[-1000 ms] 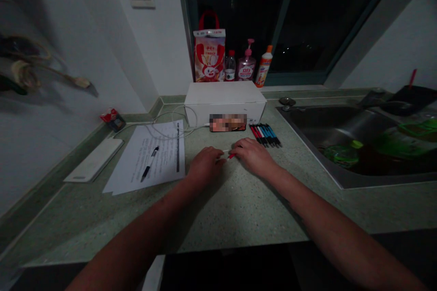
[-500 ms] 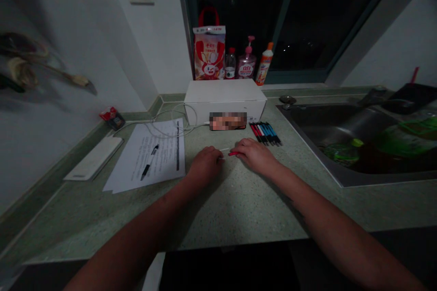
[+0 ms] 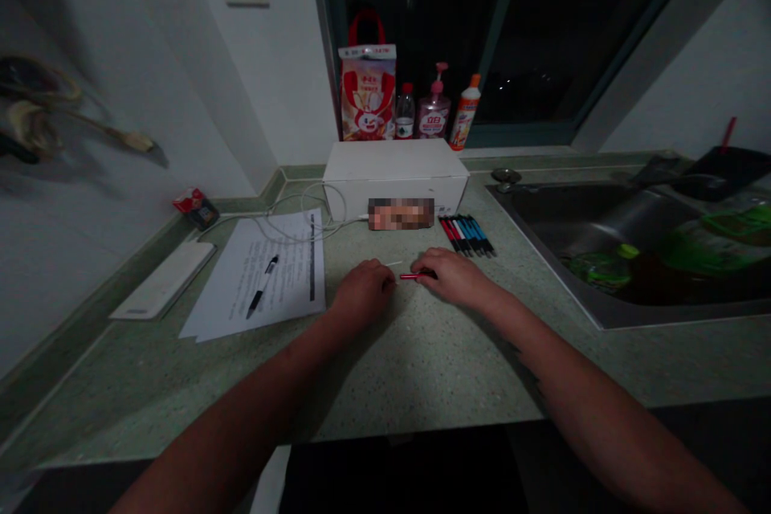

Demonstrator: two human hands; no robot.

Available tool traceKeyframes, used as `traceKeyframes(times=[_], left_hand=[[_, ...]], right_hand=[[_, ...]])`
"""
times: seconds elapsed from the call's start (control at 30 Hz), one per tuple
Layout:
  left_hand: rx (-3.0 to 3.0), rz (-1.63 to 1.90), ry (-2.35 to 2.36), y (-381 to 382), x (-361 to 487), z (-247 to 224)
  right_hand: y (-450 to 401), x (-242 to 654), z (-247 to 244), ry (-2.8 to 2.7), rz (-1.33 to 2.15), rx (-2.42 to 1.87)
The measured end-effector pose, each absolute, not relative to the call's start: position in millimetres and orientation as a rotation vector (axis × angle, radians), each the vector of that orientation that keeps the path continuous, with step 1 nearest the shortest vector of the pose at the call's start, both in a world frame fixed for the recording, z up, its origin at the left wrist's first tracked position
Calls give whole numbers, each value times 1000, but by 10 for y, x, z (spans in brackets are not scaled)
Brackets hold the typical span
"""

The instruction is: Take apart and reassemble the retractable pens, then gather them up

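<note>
My right hand [image 3: 453,276] is closed around a short red pen barrel [image 3: 410,276], whose end points left. My left hand [image 3: 365,289] lies opposite, a small gap away, with its fingers curled inward; whatever they pinch is mostly hidden. A thin white stick [image 3: 393,263], perhaps a pen refill, shows just beyond the left fingertips. Behind my right hand lies a row of red, white, black and blue pens [image 3: 467,235]. A phone with a blurred-out screen [image 3: 401,214] leans against the white box [image 3: 394,161].
Printed sheets [image 3: 259,281] with a black-and-white pen [image 3: 263,287] lie on the left, beside a flat white case [image 3: 165,281]. A white cable [image 3: 301,237] loops to the phone. The sink [image 3: 542,257] holds green bottles. Several bottles and a red bag [image 3: 368,96] stand behind the box.
My right hand has shifted slightly, and the red barrel now lies more level and lower between the hands. My left hand has hardly moved.
</note>
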State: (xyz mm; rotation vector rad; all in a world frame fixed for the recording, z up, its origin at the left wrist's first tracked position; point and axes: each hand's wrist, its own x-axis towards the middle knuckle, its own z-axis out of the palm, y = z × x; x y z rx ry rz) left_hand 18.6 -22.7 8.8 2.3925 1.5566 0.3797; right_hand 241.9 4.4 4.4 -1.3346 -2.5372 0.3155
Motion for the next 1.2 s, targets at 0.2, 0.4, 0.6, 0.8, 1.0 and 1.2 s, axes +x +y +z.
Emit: traceKeyframes(times=[0.2,0.4,0.6,0.8,1.0,1.2], left_hand=[[2430,355,1522,-256,300,39],[2367,446,1570,-241,239,65],[2370,402,1811,-158,27,195],[2423,252,1849,-64,-22,149],[2503,298,1836,-35,-30,139],[2577,466,1584,-165,107,185]], right_hand=[[60,2298,-9,-2483,282,-1285],[82,2312,-36,-2462,284,-1276],[101,2355,-78,-2467,262,-1267],[104,2306,-70,-2452,281,-1244],[21,2283,40,-2381,156,-1192],[-39,2193,89,-2404,1,-1156]])
